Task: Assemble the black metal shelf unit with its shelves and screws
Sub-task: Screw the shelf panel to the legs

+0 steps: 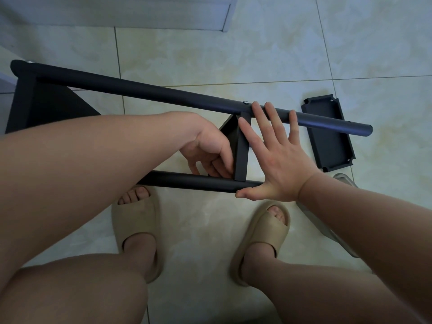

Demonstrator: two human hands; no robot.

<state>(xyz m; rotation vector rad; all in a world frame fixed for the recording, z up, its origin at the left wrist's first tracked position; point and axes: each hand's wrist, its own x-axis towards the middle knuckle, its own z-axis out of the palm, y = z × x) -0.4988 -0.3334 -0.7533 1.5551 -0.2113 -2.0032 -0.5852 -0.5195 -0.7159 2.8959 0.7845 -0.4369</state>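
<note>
The black metal shelf unit lies on its side on the tiled floor. Its far tube [145,90] runs from upper left to right, and its near tube [187,181] lies just beyond my feet. A black shelf [242,146] stands between the tubes, edge toward me, with a silver screw [246,102] at the far tube. My left hand [208,150] curls around the shelf's left side, fingers pinched at its lower corner. My right hand [278,155] is spread flat against the shelf's right side, fingertips on the far tube, thumb at the near tube's end. A loose black shelf [327,134] lies on the floor to the right.
Another mounted shelf [46,106] sits at the unit's left end. My two feet in beige slippers [135,225] stand right below the near tube. A grey slipper [327,220] lies at right, partly under my forearm. A white baseboard [140,17] runs along the top.
</note>
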